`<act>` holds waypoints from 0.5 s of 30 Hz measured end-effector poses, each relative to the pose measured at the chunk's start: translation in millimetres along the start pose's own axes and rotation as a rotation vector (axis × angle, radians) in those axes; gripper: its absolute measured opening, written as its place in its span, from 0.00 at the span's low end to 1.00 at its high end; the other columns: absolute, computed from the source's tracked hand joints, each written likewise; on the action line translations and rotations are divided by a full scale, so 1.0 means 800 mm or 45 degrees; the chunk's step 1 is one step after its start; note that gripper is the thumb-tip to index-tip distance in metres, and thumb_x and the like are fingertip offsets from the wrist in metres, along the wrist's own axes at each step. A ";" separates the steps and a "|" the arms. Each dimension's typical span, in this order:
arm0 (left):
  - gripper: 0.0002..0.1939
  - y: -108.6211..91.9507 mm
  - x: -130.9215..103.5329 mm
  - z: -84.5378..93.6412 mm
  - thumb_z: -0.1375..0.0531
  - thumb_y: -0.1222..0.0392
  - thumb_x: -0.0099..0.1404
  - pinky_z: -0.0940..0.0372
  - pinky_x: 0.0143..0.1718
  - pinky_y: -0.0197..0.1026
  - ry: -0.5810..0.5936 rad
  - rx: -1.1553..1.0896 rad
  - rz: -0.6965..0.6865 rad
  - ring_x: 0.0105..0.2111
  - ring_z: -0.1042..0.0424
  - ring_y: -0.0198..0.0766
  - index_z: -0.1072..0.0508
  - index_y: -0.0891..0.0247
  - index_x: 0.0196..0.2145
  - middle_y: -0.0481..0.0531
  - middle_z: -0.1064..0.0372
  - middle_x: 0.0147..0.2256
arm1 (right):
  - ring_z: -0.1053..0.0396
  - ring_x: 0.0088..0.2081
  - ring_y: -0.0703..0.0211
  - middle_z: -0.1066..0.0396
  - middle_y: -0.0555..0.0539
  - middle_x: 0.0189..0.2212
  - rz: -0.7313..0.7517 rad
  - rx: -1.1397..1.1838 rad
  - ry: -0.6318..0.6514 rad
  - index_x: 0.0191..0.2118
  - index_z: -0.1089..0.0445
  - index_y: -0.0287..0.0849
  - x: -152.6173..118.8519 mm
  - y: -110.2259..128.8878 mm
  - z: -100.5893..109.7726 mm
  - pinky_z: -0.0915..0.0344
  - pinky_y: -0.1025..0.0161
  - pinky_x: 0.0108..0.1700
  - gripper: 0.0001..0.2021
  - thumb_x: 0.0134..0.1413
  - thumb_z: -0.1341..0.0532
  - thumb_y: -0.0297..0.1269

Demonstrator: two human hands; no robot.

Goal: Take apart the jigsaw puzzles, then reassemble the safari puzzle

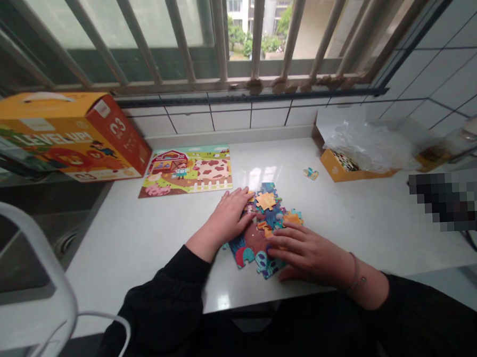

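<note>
A partly joined jigsaw puzzle (254, 239) in dark blue, brown and teal lies on the white counter between my two hands, with several loose pieces piled on it. An orange jigsaw piece (266, 200) rests on its upper part. My left hand (229, 213) lies along the puzzle's left side, fingers stretched out and touching it. My right hand (310, 252) reaches over the right side, fingers apart and resting on the pieces; its fingertips partly cover what lies under them. Beyond it is an orange and light-blue piece (293, 218).
A farm picture board (212, 172) lies at back left, near a large orange box (128, 136). One stray piece (310, 173) sits near an open carton (340, 174) holding pieces and clear plastic (364, 145). A sink (61, 230) is left; a black pixelated item (443, 202) is right.
</note>
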State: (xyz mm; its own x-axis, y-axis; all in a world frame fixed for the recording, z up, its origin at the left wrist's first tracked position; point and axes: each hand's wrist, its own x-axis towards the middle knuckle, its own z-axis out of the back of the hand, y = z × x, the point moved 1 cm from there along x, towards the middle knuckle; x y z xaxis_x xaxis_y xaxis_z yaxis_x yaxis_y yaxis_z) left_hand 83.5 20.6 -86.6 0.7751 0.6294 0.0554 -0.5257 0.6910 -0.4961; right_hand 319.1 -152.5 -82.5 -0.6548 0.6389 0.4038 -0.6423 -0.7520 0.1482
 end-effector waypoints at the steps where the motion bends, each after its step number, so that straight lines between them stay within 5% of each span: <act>1: 0.30 0.000 0.002 -0.001 0.40 0.53 0.79 0.52 0.80 0.69 -0.006 0.000 -0.013 0.79 0.43 0.59 0.33 0.60 0.74 0.66 0.42 0.77 | 0.21 0.58 0.43 0.18 0.39 0.58 0.038 -0.027 0.002 0.64 0.24 0.48 0.001 0.003 0.000 0.24 0.39 0.66 0.22 0.72 0.30 0.49; 7: 0.25 0.004 0.013 -0.005 0.43 0.53 0.80 0.43 0.77 0.63 -0.099 -0.028 -0.115 0.73 0.34 0.55 0.28 0.62 0.70 0.65 0.33 0.73 | 0.18 0.48 0.50 0.15 0.41 0.51 0.287 -0.145 -0.009 0.55 0.20 0.42 0.009 0.011 0.015 0.18 0.50 0.54 0.12 0.75 0.40 0.30; 15: 0.24 0.009 0.013 0.002 0.44 0.57 0.79 0.38 0.75 0.62 -0.134 -0.175 -0.103 0.72 0.32 0.53 0.27 0.61 0.69 0.63 0.29 0.70 | 0.18 0.44 0.52 0.14 0.44 0.48 0.226 -0.271 -0.123 0.61 0.22 0.46 0.022 0.008 0.038 0.20 0.55 0.44 0.16 0.75 0.42 0.29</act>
State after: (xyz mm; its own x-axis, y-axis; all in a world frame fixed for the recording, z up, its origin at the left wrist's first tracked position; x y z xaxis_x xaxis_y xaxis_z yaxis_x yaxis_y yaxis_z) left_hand 86.8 32.9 -88.3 0.7681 0.6125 0.1869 -0.4045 0.6903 -0.5999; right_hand 315.4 -151.0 -46.7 -0.7301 0.4742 0.4920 -0.5969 -0.7931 -0.1214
